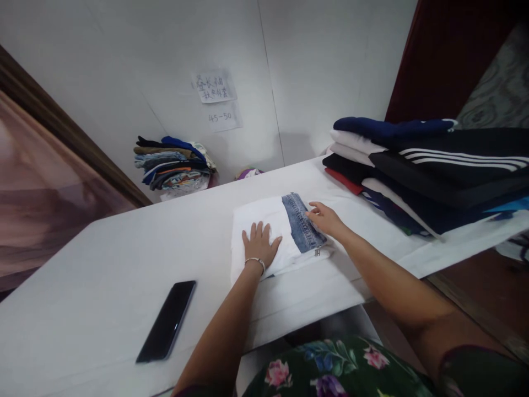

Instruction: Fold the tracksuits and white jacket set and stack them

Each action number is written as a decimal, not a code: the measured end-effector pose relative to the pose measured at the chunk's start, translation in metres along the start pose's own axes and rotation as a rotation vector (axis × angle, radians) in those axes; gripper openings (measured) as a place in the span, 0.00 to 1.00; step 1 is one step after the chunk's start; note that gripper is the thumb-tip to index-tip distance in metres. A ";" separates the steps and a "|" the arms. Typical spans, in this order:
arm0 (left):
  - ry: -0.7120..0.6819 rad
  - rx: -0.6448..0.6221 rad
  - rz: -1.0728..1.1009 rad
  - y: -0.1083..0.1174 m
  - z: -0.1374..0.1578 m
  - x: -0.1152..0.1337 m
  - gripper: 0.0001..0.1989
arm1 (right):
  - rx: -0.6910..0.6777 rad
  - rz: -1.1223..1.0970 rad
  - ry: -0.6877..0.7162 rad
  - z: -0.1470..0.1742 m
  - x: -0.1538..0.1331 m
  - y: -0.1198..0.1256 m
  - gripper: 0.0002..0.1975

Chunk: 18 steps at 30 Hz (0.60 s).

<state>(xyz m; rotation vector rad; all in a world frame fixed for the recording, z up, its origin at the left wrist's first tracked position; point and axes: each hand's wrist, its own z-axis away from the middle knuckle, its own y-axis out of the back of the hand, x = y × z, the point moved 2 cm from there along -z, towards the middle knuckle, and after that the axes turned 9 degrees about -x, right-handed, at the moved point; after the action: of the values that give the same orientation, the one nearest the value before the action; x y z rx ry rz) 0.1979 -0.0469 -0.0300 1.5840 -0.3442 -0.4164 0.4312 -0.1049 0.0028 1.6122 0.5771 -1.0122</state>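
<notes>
A folded white garment with a blue denim panel (303, 223) lies in front of me on the white-covered table (103, 264). My left hand (260, 245), with a bracelet at the wrist, presses flat on the white part (248, 215), fingers spread. At the denim's right edge is my right hand (328, 219). Its fingers are apart and slightly bent, the fingertips at or just over the denim; whether they touch it I cannot tell. A small metal piece (317, 252) shows at the garment's lower right corner.
A black phone (167, 320) lies left of my left arm. On the right stands a tall stack of folded dark clothes (413, 171). Beyond the table's far edge is another pile of clothes (176, 165). Handwritten papers (217, 88) hang on the wall; a pinkish curtain (49, 193) hangs at left.
</notes>
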 end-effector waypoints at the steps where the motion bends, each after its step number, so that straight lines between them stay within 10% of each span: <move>1: 0.001 -0.001 -0.002 0.000 0.000 0.000 0.35 | -0.040 0.011 -0.049 -0.006 0.001 -0.004 0.26; 10: -0.003 0.005 0.003 0.000 0.001 0.000 0.34 | 0.030 -0.178 -0.176 -0.021 0.028 -0.019 0.05; 18: 0.005 -0.020 0.004 0.001 0.000 0.001 0.34 | -0.005 -0.345 -0.258 -0.002 0.040 -0.002 0.13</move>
<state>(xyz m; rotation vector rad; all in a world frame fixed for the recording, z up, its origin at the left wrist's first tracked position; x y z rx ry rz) 0.1986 -0.0474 -0.0291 1.5641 -0.3381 -0.4119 0.4512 -0.1075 -0.0315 1.3747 0.6919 -1.4476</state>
